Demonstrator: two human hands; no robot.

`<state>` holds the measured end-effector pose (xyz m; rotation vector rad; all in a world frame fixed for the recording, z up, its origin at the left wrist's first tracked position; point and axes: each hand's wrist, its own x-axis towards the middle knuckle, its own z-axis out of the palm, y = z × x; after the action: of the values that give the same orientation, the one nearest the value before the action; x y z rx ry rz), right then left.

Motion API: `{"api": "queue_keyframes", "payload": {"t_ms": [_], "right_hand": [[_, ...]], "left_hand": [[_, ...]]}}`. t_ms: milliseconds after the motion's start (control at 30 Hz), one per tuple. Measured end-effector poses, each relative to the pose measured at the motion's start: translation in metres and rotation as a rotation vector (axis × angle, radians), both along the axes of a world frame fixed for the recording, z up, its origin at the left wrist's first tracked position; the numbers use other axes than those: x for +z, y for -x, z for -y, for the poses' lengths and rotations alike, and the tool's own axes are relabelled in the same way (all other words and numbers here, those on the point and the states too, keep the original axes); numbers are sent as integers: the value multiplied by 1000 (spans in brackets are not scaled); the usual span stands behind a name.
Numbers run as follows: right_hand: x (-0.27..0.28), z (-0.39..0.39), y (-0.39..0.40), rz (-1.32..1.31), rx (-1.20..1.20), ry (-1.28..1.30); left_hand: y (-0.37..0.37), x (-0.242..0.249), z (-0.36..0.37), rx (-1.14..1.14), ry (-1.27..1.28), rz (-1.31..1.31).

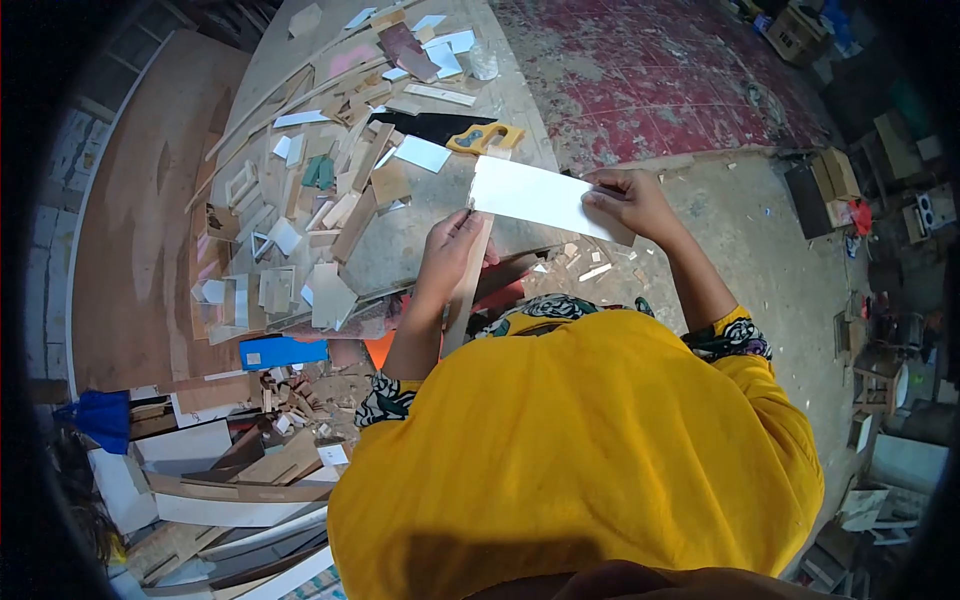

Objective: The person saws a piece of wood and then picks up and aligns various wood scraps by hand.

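A white rectangular board (pixel 535 192) with a rough, chipped left edge is held out flat in front of me. My right hand (pixel 632 203) pinches its right end, thumb on top. At its lower left corner, my left hand (pixel 455 248) is wrapped round a long wooden strip (pixel 466 292), its fingertips right at the board's edge. The strip runs under the board and down toward my body. Just beyond the board, a handsaw (pixel 486 137) with a yellow handle and dark blade lies on the worktable (pixel 385 248).
Wood and white board offcuts (pixel 335 205) are strewn over the table's left part. A brown panel (pixel 140 220) stands along the left side. Below it are stacked boards (pixel 240 490) and a blue piece (pixel 283 352). Scraps litter the floor (pixel 720 240); cardboard boxes (pixel 835 175) stand at right.
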<state>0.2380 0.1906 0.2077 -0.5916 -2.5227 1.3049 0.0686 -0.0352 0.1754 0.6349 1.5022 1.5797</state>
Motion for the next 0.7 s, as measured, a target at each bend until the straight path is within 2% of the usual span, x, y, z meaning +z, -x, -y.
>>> {"api": "queue_keyframes", "payload": {"t_ms": [333, 400, 500, 700], "right_hand": [[-15, 26, 52, -50, 77, 35], [-13, 32, 63, -33, 89, -50], [-19, 35, 79, -2, 111, -41], [-13, 52, 101, 8, 139, 8]], "left_hand": [[40, -6, 36, 40, 32, -57], [45, -7, 45, 61, 51, -48], [52, -7, 56, 84, 86, -39], [57, -8, 71, 111, 105, -145]]}}
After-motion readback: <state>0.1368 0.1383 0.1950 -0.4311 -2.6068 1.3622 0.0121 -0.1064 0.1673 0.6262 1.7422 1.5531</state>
